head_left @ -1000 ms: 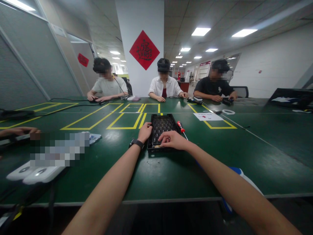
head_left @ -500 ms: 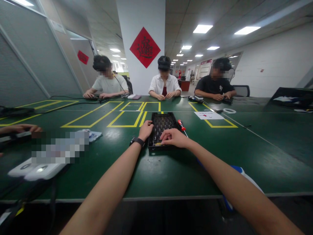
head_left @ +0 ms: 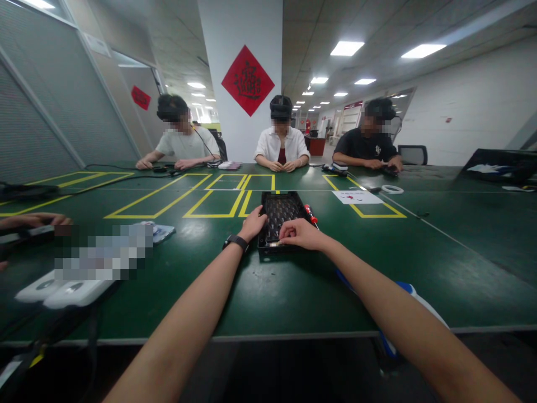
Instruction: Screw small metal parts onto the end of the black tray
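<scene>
A black open tray (head_left: 272,253) with a honeycomb-like patterned floor lies on the table in front of me. My left hand (head_left: 254,224) is closed on its left wall, thumb over the rim. Over the near end of the tray, my right hand (head_left: 298,234) has its fingers pinched together. Their tips meet a small pale strip (head_left: 274,244) lying just inside the near wall. Whether the fingers grip the strip or something smaller is hidden. A screwdriver (head_left: 312,215) with a red handle lies against the tray's right side.
On the left are blurred white devices (head_left: 71,294) and another person's hand (head_left: 50,219). A paper sheet (head_left: 356,197) and a white ring (head_left: 392,190) lie to the right. A blue-and-white object (head_left: 409,291) is partly behind my right forearm. Three people sit across the green table (head_left: 176,313).
The tray has shifted slightly to the right and away from me, with my left hand still on it. My right fingertips remain at its near end, a little farther right.
</scene>
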Demonstrator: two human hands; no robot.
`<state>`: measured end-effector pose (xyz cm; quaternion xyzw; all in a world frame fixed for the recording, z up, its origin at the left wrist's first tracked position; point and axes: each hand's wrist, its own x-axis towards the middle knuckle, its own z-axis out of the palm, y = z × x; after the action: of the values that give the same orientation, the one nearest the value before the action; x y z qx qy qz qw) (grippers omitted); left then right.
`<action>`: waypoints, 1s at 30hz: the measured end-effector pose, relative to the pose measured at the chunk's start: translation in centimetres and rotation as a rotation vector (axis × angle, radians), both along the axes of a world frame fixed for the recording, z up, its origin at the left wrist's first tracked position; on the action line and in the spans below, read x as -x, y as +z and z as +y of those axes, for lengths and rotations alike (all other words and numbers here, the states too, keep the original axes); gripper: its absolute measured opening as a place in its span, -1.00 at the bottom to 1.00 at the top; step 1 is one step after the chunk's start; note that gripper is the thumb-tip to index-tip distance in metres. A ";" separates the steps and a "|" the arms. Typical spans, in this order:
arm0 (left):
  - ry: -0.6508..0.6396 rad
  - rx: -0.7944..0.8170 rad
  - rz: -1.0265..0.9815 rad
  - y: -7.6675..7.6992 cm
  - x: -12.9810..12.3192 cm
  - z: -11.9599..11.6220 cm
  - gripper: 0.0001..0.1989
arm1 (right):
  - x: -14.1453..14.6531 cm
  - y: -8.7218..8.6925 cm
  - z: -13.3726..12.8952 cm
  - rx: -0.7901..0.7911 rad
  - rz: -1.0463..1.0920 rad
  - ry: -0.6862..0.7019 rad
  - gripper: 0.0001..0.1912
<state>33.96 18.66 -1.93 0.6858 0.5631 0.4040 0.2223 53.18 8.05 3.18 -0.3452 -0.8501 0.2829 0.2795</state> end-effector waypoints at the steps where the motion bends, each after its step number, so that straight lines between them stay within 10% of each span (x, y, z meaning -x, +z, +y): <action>1: -0.004 0.000 0.007 0.0 0.0 0.0 -0.45 | 0.0 0.0 0.0 0.016 0.012 -0.001 -0.74; 30: 0.004 -0.011 0.047 0.3 0.1 -0.5 -0.48 | 0.2 0.3 -0.2 0.018 -0.001 -0.002 -0.69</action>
<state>33.90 18.21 -1.65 0.6953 0.5671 0.3914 0.2044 52.98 7.84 3.44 -0.3489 -0.8474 0.2899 0.2762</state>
